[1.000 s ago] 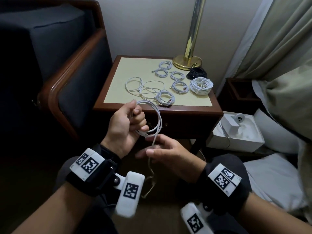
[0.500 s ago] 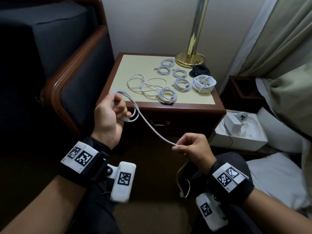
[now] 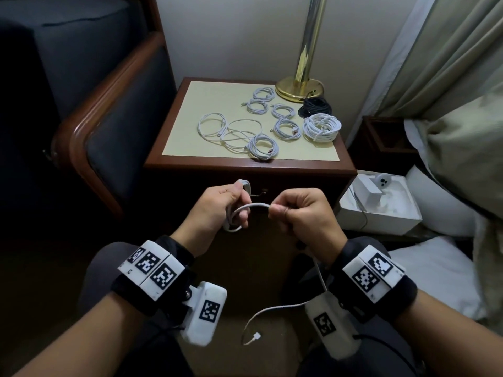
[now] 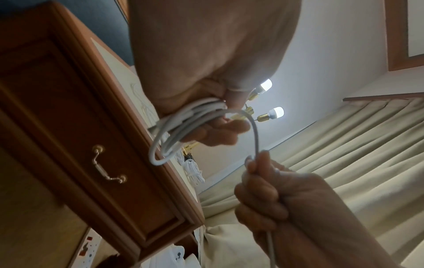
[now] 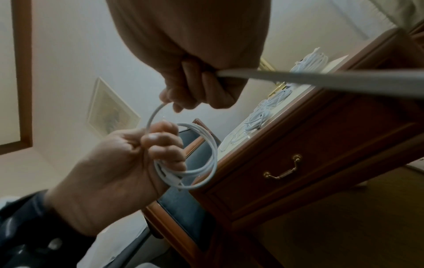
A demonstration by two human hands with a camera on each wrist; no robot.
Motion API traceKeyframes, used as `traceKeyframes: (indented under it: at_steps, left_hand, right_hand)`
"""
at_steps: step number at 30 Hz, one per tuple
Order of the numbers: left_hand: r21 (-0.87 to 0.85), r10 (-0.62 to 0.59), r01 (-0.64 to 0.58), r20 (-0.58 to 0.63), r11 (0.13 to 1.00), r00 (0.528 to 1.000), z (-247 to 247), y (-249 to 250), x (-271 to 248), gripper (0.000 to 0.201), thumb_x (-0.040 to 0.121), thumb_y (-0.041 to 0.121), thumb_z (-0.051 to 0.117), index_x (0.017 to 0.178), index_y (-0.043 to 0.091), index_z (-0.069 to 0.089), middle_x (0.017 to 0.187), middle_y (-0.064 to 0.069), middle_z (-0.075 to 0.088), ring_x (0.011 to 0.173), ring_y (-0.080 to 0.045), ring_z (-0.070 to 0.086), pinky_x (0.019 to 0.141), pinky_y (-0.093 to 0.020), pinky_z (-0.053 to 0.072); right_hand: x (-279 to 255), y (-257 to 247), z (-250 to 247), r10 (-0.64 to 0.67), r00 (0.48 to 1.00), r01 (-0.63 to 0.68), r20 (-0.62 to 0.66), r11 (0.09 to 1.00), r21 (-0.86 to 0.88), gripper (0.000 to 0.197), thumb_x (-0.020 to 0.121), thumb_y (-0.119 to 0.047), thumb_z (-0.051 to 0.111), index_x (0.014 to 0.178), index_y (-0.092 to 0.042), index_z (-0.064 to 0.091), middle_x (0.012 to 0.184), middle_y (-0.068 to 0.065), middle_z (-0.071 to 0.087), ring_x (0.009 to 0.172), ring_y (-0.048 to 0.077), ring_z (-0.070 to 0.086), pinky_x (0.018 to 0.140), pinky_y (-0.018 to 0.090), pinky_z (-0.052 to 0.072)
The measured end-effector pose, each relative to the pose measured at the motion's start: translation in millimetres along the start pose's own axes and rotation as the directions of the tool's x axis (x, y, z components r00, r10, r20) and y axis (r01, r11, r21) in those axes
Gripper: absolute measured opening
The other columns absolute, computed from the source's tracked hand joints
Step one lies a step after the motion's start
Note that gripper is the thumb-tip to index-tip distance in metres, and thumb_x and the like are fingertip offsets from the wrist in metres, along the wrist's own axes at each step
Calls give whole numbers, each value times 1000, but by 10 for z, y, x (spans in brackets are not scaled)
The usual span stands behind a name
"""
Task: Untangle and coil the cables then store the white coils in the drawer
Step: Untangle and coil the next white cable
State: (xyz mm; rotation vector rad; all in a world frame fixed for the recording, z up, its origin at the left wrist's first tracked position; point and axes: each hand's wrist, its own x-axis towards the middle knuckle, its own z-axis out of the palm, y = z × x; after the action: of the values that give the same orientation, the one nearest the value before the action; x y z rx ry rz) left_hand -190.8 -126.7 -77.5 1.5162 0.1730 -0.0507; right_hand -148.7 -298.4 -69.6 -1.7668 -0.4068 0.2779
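Nightstand top (image 3: pixel 179 123) carries six finished white coils (image 3: pixel 322 127), one loose tangle (image 3: pixel 231 131). Drawer (image 5: pixel 305 163) closed, nothing stored yet. My left hand (image 3: pixel 217 210) grips half-wound cable (image 3: pixel 254 206); right hand (image 3: pixel 302 213) pinches feed; tail end (image 3: pixel 255 337) dangling.

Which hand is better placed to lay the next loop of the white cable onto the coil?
The right hand. It pinches the free run of the white cable beside the coil, and the loose tail hangs below it. The left hand is occupied gripping the coil.
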Motion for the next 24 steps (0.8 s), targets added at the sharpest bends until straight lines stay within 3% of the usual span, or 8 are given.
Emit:
traceKeyframes:
  at_steps: [3, 7, 11, 15, 19, 24]
  left_hand:
    - [-117, -33, 36, 32, 992, 999, 103, -28, -24, 47, 104, 28, 31, 74, 1, 55, 44, -2, 38, 38, -12, 36, 43, -20, 34]
    - [-215, -77, 97, 98, 972, 992, 180, -75, -29, 47, 104, 32, 29, 73, 5, 52, 43, 4, 25, 37, -9, 20, 52, -31, 11]
    - [-350, -162, 234, 222, 907, 961, 168, -46, -26, 43, 100, 33, 33, 64, 12, 45, 44, 8, 24, 36, -3, 16, 48, -24, 4]
    - [-472, -224, 328, 264, 818, 938, 67, 5, -31, 42, 92, 35, 41, 53, 19, 42, 44, 8, 22, 35, -4, 15, 50, -25, 6]
    - [-606, -207, 279, 189, 745, 960, -100, 61, -19, 39, 89, 31, 42, 52, 22, 38, 41, 9, 21, 35, -6, 12, 49, -25, 9]
    - [-726, -141, 116, 27, 677, 990, -379, 120, -15, 33, 81, 28, 45, 49, 24, 38, 38, 11, 22, 41, -8, 5, 51, -24, 8]
  right_hand:
    - [63, 34, -39, 12, 996, -12, -84, 1000, 2, 22, 85, -5, 68, 63, -6, 64, 41, 1, 49, 33, 4, 39, 38, 15, 31]
    - [80, 115, -42, 37, 993, -36, -108, 999, 10, 23, 84, -8, 70, 62, -9, 63, 40, -4, 49, 34, 4, 39, 38, 15, 31]
    - [87, 153, -52, 63, 994, -56, -87, 995, 77, 21, 82, -8, 72, 65, -7, 60, 39, -9, 47, 35, 0, 39, 38, 13, 31]
    - [85, 205, -103, 151, 988, -152, 26, 945, 288, 20, 84, -7, 67, 70, -3, 53, 40, -7, 46, 33, 1, 38, 35, 12, 28]
    - [129, 410, -171, 204, 976, -217, 75, 903, 371, 17, 78, -6, 70, 71, -5, 54, 46, 3, 45, 35, 10, 34, 36, 15, 25]
    - [158, 624, -219, 247, 969, -243, 19, 932, 269, 18, 75, 0, 73, 69, -7, 57, 52, 3, 58, 42, 10, 48, 41, 18, 36]
